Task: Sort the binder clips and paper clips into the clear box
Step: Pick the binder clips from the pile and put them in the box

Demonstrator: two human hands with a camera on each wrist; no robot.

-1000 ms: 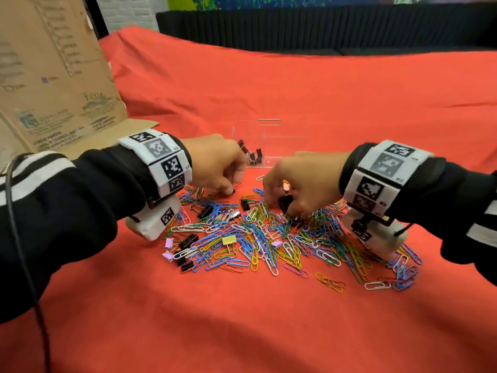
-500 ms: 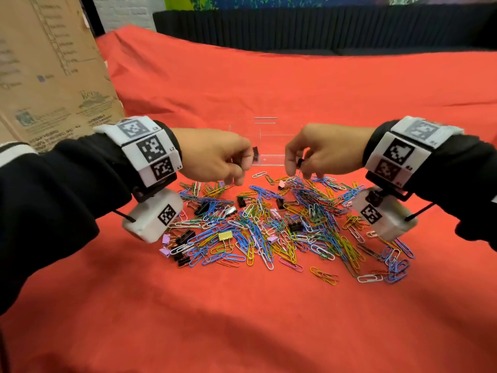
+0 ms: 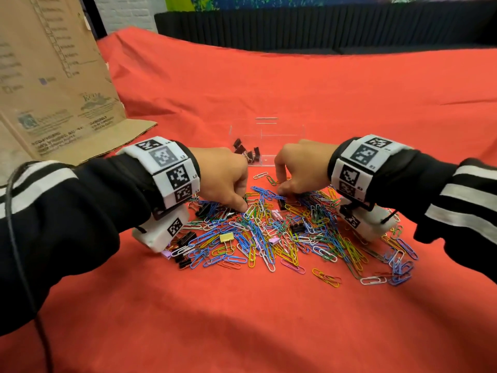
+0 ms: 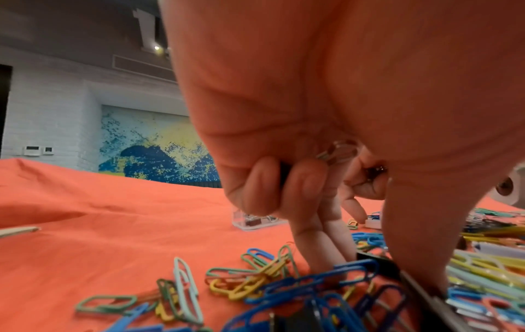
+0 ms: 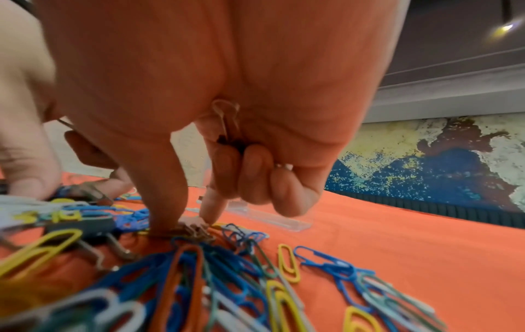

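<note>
left hand – pinching black binder clip in paper clip pile | right hand – curled fingers hold binder clip | clear box just behind pile

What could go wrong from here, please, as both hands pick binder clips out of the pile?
1. Each hand already palms a binder clip: the left hand and the right hand hold one under curled fingers, so reaching for another could let it slip.
2. The paper clips lie tangled over the black binder clips, so a lifted clip may drag some along.
3. The clear box is hard to see against the red cloth; a drop might miss.
</note>
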